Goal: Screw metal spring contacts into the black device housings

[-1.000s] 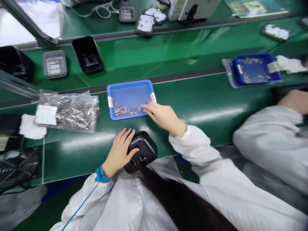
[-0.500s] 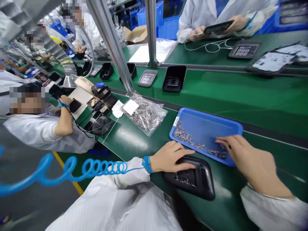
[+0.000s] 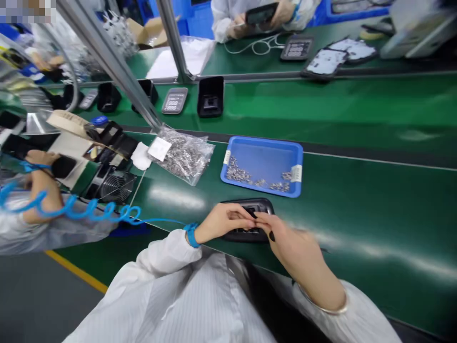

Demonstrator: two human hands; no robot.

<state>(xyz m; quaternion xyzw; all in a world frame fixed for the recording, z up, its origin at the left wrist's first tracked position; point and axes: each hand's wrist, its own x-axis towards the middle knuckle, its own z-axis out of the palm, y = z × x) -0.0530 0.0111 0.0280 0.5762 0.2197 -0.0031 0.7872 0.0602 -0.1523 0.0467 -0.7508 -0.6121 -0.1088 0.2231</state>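
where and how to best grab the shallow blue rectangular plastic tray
Probably by the raised rim at both short ends of the blue tray, from left and right at once: it lies flat, and loose small silver metal parts gather along its near side, so an even lift should keep it level.

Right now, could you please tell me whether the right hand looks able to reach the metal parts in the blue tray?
Probably yes: the blue tray is open-topped, just beyond the right hand, and nothing covers the metal parts, though that hand is over the black casing.
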